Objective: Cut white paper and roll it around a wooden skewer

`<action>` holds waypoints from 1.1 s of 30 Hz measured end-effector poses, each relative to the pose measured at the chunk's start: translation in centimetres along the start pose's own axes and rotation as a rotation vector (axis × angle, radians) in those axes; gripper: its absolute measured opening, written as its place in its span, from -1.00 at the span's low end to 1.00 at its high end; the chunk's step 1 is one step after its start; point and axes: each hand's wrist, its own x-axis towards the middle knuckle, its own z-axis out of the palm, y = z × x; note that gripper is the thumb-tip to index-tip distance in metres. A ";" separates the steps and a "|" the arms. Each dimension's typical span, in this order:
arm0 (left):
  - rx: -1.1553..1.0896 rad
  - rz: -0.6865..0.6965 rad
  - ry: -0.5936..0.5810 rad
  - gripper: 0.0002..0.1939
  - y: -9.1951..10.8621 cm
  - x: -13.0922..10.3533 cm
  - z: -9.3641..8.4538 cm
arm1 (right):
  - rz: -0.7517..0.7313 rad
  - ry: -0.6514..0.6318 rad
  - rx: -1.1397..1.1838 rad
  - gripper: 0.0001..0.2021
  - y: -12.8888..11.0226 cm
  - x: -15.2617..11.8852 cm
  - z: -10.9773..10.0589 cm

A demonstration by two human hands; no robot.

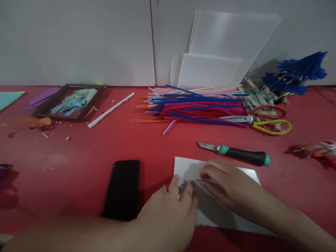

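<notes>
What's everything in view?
Sheet: 1, white, foreground
Sliver: 1, pale, right hand
Phone: 1, black, foreground
Knife: 1, black/green, right
Scissors: 1, red/yellow handles, rear
Stems: many, multicoloured, rear
Panels: several, white, against wall
Packets: several, greenish, rear
Bundle: 1, blue, rear right
Frame: 1, brown, left
Shreds: many, bluish, in frame
Papers: several, purple/aqua, left
Scraps: many, mixed, left
Rod: 1, white, rear
Blurred item: 1, reddish, right
Table: 1, red, beneath
Left hand: 1, on sheet
Right hand: 1, over sheet
</notes>
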 end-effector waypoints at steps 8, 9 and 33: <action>0.073 0.118 -0.020 -0.68 -0.3 0.9 -0.6 | -0.142 0.034 -0.063 -0.76 0.4 0.0 0.9; 0.087 0.132 0.004 -0.68 -0.3 0.8 -0.4 | -0.147 0.041 -0.064 -0.74 0.4 0.0 0.8; -0.009 0.028 0.039 -0.59 -0.4 0.1 0.0 | -0.006 0.318 -0.065 -0.73 1.7 -0.4 0.1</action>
